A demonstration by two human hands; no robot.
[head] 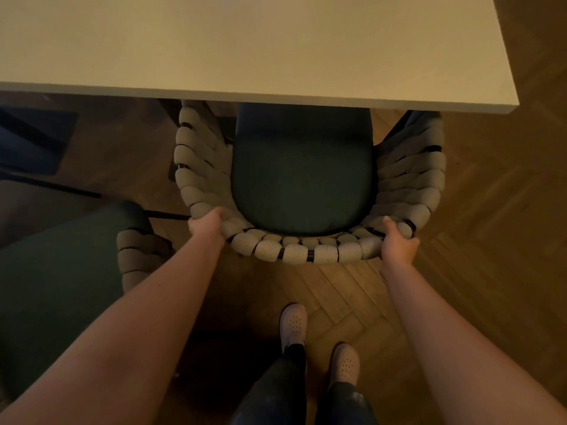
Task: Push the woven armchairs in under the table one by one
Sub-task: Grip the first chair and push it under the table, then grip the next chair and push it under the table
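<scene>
Both hands grip the curved back of the beige woven-cord armchair with dark green seat cushion [302, 179], centre frame: left hand [206, 224] at its 8 o'clock, right hand [399, 240] at 4, fingers curled round the rim. Front is under the pale rectangular tabletop [245, 41]; back sticks out. Second matching armchair [135, 256] at 9 o'clock seems not yet pushed in.

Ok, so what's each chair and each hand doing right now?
Middle armchair: upright, front of its seat under the table, woven back sticking out.
Left hand: grips the back rim on its left side.
Right hand: grips the back rim on its right side.
Other armchair: at the left, out from the table, nobody touching it.
</scene>
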